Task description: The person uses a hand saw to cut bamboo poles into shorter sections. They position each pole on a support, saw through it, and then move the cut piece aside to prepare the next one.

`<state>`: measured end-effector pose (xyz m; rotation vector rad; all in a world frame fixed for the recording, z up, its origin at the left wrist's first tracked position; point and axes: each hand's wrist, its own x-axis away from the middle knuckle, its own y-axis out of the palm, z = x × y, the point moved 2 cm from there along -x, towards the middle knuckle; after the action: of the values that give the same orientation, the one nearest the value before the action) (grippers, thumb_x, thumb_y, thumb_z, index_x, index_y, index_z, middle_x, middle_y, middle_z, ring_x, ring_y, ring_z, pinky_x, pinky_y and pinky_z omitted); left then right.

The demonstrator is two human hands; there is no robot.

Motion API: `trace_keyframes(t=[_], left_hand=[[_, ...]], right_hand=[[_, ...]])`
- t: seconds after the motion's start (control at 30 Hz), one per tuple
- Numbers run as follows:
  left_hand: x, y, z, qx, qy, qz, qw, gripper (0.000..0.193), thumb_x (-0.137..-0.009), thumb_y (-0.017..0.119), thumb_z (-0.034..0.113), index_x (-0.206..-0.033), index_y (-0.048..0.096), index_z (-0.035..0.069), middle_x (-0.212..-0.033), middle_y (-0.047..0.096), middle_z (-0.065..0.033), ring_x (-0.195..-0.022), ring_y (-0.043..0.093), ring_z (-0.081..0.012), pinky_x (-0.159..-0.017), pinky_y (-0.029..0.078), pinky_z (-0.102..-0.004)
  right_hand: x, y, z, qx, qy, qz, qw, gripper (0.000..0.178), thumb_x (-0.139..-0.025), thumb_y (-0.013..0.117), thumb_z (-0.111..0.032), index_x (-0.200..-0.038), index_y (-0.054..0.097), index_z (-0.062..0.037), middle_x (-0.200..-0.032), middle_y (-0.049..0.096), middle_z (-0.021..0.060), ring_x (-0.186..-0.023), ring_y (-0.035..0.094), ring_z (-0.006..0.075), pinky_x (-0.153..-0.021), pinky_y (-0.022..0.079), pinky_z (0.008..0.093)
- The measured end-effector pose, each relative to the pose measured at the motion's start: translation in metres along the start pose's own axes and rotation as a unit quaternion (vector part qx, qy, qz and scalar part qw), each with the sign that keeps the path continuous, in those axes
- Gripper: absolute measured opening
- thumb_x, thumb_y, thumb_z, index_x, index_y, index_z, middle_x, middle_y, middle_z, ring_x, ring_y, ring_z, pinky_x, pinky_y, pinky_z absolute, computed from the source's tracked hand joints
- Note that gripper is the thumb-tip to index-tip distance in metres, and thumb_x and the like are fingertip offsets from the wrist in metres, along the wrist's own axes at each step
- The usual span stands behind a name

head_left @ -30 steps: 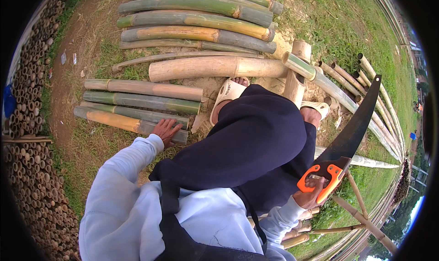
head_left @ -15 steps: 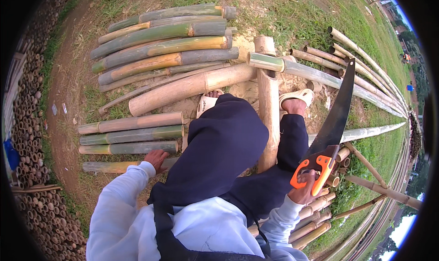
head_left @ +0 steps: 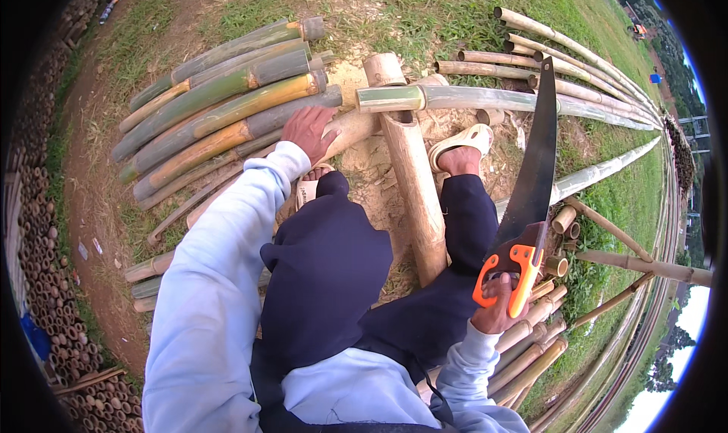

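Observation:
My right hand [head_left: 496, 304] is wrapped round the orange handle of a hand saw [head_left: 531, 164], whose dark blade points up and away from me. Ahead and to the left, my left hand [head_left: 309, 133] reaches out with its fingers spread, just above a thick tan bamboo log [head_left: 355, 127]; I cannot tell whether it touches it. A long green bamboo pole [head_left: 478, 99] rests across an upright notched bamboo post [head_left: 415, 183], its cut end to the left of the post. Cut green bamboo pieces [head_left: 235, 84] lie side by side beyond my left hand.
More cut bamboo lengths [head_left: 152, 267] lie under my left arm. Long poles [head_left: 591, 69] run off at the right, and shorter pieces [head_left: 531, 349] are piled by my right forearm near a bamboo frame [head_left: 644, 266]. Stacked bamboo [head_left: 53, 281] lines the far left. Sawdust covers the ground near the post.
My left hand has left the bamboo piece at the lower left and moved forward, toward the thick log. My right hand keeps hold of the saw. The view has shifted a little.

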<state>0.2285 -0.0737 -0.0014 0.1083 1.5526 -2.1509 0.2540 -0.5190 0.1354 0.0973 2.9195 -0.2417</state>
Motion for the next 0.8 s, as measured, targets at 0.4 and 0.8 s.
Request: trace_keyframes(t=[0.4,0.8], left_hand=[[-0.139,0.074,0.041,-0.224,-0.083,-0.291,0.927,0.079,-0.07,0.088,0.043,-0.129,0.056,0.003,-0.119,0.07,-0.0157,-0.117,0.066,-0.029,-0.104,0.044,-0.0411],[-0.114,0.025,0.041,-0.155,0.003,-0.222,0.963,0.056,-0.072,0.077,0.031,-0.115,0.057,0.002,-0.097,0.074,-0.0195,-0.098,0.072,-0.0368,-0.103,0.046,-0.0446]], right_hand=[[-0.011,-0.011,-0.012,0.044,0.011,0.037,0.998,0.006,-0.094,0.063,-0.001,-0.094,0.066,0.0049,-0.063,0.059,0.0058,-0.057,0.056,0.0137,-0.059,0.049,0.0288],[-0.021,-0.035,-0.033,0.096,-0.052,0.016,0.994,0.015,-0.098,0.061,-0.006,-0.084,0.06,-0.0013,-0.063,0.057,0.0067,-0.059,0.056,0.0154,-0.064,0.05,0.0311]])
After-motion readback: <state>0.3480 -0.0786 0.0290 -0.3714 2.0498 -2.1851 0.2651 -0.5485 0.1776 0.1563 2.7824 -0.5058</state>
